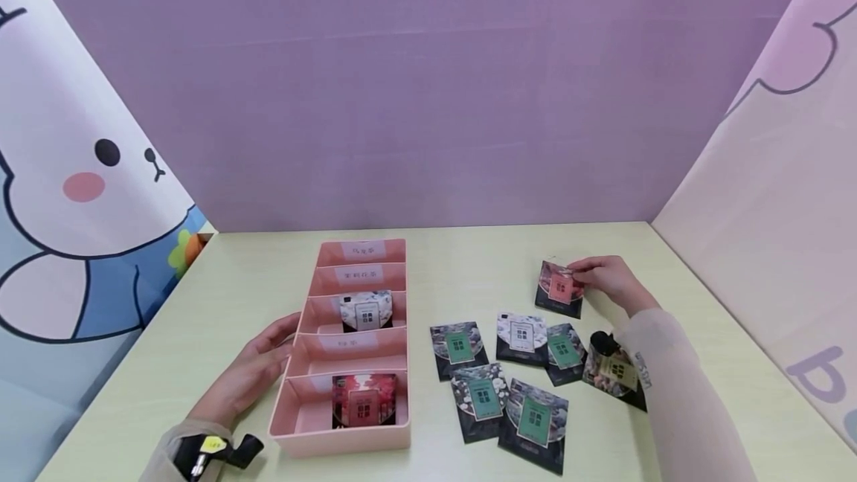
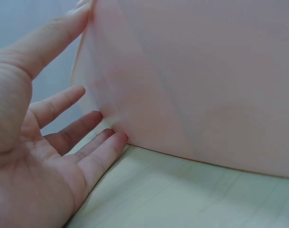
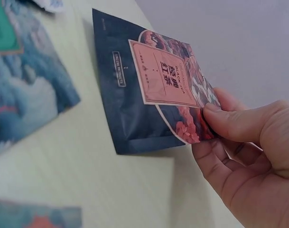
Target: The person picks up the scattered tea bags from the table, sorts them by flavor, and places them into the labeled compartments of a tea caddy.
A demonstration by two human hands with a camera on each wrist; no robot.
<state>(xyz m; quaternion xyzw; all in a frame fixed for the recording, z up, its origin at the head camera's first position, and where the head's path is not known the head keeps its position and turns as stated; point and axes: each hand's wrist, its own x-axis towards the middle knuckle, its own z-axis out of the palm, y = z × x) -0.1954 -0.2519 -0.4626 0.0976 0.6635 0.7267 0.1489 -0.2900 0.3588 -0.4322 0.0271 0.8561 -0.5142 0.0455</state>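
Six loose sachets lie between the pink tray (image 1: 340, 446) and the right sleeve (image 1: 683, 385): a white-label sachet (image 1: 521, 339), a yellow-label sachet (image 1: 617, 373) partly covered by a black wrist device (image 1: 604, 343), and four green-label sachets (image 1: 480, 402). One of these four is tucked close against the white-label one. They form a scattered cluster on the worktop (image 1: 469, 266), with a creased purple backdrop (image 1: 428, 95) behind.

The tray is long, smooth and rectangular, split by crosswise dividers into five compartments with pale label strips. A white floral sachet (image 1: 366, 311) leans in the middle compartment; a red sachet (image 1: 364, 402) leans in the nearest one. The packets are flat, thin and squarish, with dark bands and printed pictures.

The right hand (image 1: 608, 281) pinches the pink-label sachet (image 1: 559, 288) by one edge, thumb on its printed face and fingers behind, at the far side of the cluster. The packet is tilted; whether it touches the worktop I cannot tell. The left hand (image 1: 251, 374) is spread loosely, its extended fingers against the tray's outer side wall and its thumb at the upper edge.
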